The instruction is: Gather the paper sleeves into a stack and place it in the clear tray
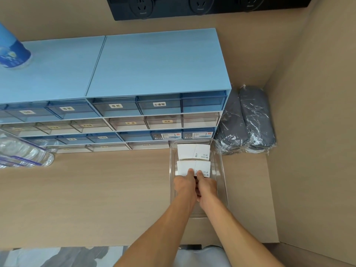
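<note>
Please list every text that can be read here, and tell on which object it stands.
"卷纸": drawer label
"卷纸": second drawer label
"小香皂": drawer label
"牙签": drawer label
"皮筋": drawer label
Other drawer labels, sleeve print: too small or blurred.

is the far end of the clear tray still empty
No, a stack of paper sleeves already lies at the far end of the clear tray, beyond the stack under both hands.

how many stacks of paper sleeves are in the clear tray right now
2. One stack lies at the far end of the clear tray; the nearer stack sits mid-tray under both hands' thumbs. How many sleeves each holds can't be told.
</note>
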A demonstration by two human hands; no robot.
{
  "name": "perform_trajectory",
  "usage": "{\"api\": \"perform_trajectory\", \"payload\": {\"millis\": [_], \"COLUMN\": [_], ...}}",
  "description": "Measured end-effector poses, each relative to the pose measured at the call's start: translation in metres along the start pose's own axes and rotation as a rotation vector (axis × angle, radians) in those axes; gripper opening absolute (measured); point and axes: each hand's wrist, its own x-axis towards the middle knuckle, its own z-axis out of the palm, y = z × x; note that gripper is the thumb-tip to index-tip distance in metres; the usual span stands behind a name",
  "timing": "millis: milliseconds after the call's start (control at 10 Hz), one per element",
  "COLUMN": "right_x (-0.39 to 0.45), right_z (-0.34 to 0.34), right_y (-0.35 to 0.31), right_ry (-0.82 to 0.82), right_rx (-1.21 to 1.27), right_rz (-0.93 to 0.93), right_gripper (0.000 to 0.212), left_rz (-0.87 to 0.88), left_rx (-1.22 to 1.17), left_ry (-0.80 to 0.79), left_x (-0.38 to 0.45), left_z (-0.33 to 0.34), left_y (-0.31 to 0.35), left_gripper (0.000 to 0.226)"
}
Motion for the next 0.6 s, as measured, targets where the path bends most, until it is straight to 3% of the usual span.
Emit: {"api": "perform_trajectory", "payload": {"millis": [400, 500, 600], "right_x": [-0.024, -0.044, -0.080], "right_z": [-0.020, -0.020, -0.020], "right_y": [0.005, -0.014, -0.050], "right_ry": [-0.129, -0.199, -0.140], "right_rx": [0.049, 0.062, -0.001], "right_rz": [-0.059, -0.237, -0.580], "right_gripper": [0.044, 0.036, 0.019], "left_rz": [-0.096, -0.018, 0.337], "left_rx": [-0.182, -0.207, -0.230], "left_ry": [-0.201, -0.258, -0.214], "left_x": [-0.042, -0.075, -0.104], "left_z": [-0.020, -0.037, -0.058], "left_y": [0.006, 0.031, 0.068], "left_gripper": [0.036, 0.014, 0.008]}}
